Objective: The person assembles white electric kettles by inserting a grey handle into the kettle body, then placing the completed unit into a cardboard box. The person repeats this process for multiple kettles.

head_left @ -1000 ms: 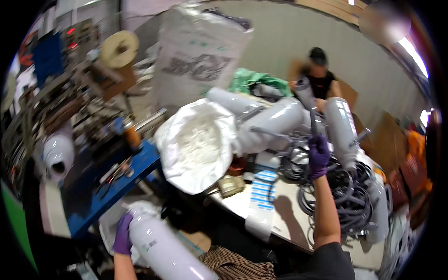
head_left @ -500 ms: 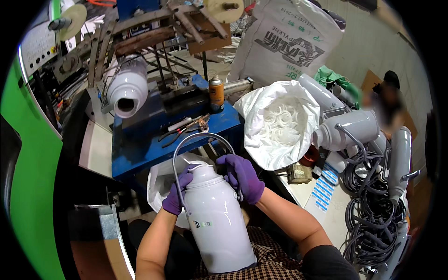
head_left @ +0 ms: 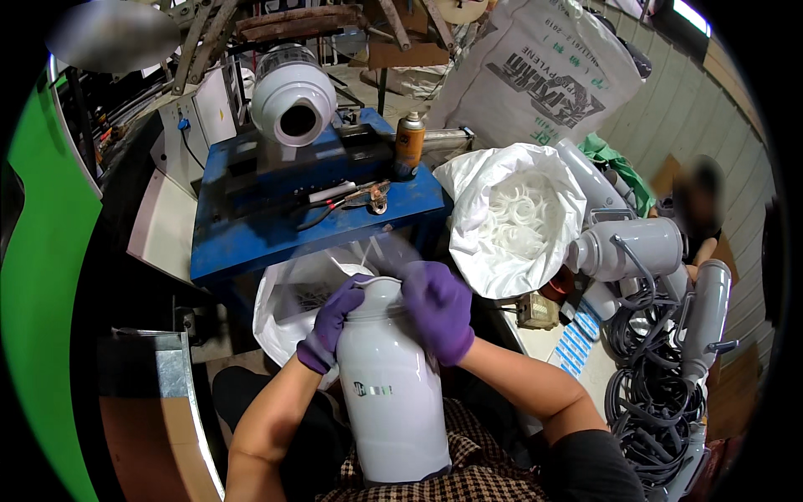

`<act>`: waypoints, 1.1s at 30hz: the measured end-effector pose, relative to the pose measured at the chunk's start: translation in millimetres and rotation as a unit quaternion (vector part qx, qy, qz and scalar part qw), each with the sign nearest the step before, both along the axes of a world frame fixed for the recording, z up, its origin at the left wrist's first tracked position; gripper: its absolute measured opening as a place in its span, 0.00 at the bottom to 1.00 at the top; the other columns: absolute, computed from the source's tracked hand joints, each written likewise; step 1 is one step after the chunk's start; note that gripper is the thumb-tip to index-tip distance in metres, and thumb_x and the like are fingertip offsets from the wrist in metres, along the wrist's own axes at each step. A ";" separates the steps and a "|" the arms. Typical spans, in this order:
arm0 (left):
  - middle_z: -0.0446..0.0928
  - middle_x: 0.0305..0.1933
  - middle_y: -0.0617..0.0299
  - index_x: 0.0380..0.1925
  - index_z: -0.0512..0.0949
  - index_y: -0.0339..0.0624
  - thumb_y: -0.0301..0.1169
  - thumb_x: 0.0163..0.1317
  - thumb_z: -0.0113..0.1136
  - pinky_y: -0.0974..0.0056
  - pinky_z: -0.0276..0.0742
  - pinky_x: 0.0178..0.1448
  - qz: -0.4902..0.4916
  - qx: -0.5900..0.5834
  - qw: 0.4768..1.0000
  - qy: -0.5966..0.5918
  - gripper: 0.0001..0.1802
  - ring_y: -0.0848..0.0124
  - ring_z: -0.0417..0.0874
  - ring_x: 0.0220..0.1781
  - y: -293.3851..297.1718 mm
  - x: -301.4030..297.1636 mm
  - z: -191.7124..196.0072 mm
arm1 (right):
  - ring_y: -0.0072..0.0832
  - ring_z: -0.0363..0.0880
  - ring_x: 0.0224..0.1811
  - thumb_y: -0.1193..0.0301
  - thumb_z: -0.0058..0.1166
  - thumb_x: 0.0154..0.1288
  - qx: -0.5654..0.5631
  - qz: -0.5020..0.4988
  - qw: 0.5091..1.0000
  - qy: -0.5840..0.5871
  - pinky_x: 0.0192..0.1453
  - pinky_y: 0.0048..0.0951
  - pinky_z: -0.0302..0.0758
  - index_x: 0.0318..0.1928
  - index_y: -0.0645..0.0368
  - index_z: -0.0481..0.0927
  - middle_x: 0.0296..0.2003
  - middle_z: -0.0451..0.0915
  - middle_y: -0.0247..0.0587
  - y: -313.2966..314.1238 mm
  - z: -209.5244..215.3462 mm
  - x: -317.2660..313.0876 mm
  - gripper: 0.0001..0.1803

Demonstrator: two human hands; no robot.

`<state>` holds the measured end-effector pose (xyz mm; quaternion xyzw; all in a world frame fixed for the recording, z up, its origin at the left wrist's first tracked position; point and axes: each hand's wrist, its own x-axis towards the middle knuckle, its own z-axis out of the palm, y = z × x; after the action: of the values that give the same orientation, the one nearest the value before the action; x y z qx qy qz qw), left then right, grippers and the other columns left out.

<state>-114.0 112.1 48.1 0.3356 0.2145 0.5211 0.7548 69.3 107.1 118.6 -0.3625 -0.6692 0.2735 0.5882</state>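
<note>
Head view shows a pale grey flask casing [head_left: 393, 410] standing almost upright in front of the person, its base against a brown checked cloth [head_left: 493, 468] at the lap and its neck pointing away. The left hand [head_left: 330, 322], in a purple glove, is curled round the left side of the neck, thumb up near the lip. The right hand [head_left: 441, 314], gloved alike, is at the right side of the neck; it is blurred by motion, so whether its fingers pinch anything cannot be told. A faint blurred band arches above the neck.

Just beyond the casing sits an open white bag [head_left: 269, 316], next to a blue worktop [head_left: 230, 243]. On that worktop lie pliers [head_left: 322, 213], with an orange spray can [head_left: 408, 149] upright behind them. A second casing [head_left: 288, 96] shows its dark opening toward the person above the worktop's back part.

To the right, another white bag [head_left: 470, 251] holds translucent rings [head_left: 519, 217]. Near it are a grey flask [head_left: 640, 247] on its side, a strip of blue labels [head_left: 575, 345] and a heap of dark grey handles [head_left: 652, 402]. A co-worker [head_left: 701, 201] is at the far right.
</note>
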 end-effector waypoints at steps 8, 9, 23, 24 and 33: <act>0.73 0.68 0.50 0.70 0.68 0.38 0.54 0.78 0.41 0.54 0.69 0.74 0.127 0.191 0.965 0.124 0.34 0.60 0.75 0.67 28.0 -3.5 -26.1 | 0.13 0.60 0.25 0.67 0.56 0.75 -0.194 -0.019 0.963 0.183 0.28 0.24 0.59 0.26 0.57 0.70 0.21 0.66 0.25 36.1 -40.0 11.8 0.18; 0.70 0.71 0.50 0.72 0.67 0.37 0.58 0.77 0.39 0.53 0.66 0.76 0.120 0.132 0.984 0.006 0.38 0.60 0.72 0.70 25.3 -4.7 -30.7 | 0.13 0.60 0.25 0.67 0.56 0.75 -0.169 -0.009 0.969 0.180 0.28 0.24 0.59 0.26 0.57 0.70 0.21 0.66 0.24 38.0 -40.8 13.5 0.17; 0.80 0.57 0.56 0.46 0.80 0.40 0.45 0.78 0.52 0.53 0.66 0.76 0.075 0.095 0.977 -0.174 0.18 0.61 0.76 0.66 2.5 6.7 11.0 | 0.15 0.64 0.23 0.71 0.53 0.73 -0.141 0.072 0.976 0.152 0.27 0.24 0.62 0.29 0.58 0.73 0.21 0.71 0.27 47.2 -62.5 46.1 0.12; 0.80 0.55 0.57 0.44 0.80 0.41 0.45 0.78 0.52 0.54 0.68 0.75 0.084 0.080 0.979 -0.166 0.18 0.62 0.77 0.64 1.8 6.7 16.6 | 0.17 0.64 0.23 0.73 0.54 0.71 -0.093 0.049 0.991 0.082 0.27 0.25 0.63 0.28 0.58 0.72 0.22 0.70 0.28 50.9 -64.6 46.3 0.11; 0.80 0.47 0.58 0.35 0.76 0.43 0.41 0.74 0.52 0.52 0.66 0.70 0.272 0.258 0.893 0.247 0.14 0.61 0.79 0.55 1.3 -1.2 24.3 | 0.22 0.73 0.28 0.72 0.56 0.66 -0.204 0.047 0.955 0.210 0.31 0.27 0.69 0.38 0.59 0.79 0.29 0.77 0.36 24.3 -49.2 37.8 0.04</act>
<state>-115.3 113.3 72.4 0.5650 0.3355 0.6432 0.3931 107.1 131.4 69.4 -0.3774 -0.4771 0.5014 0.6153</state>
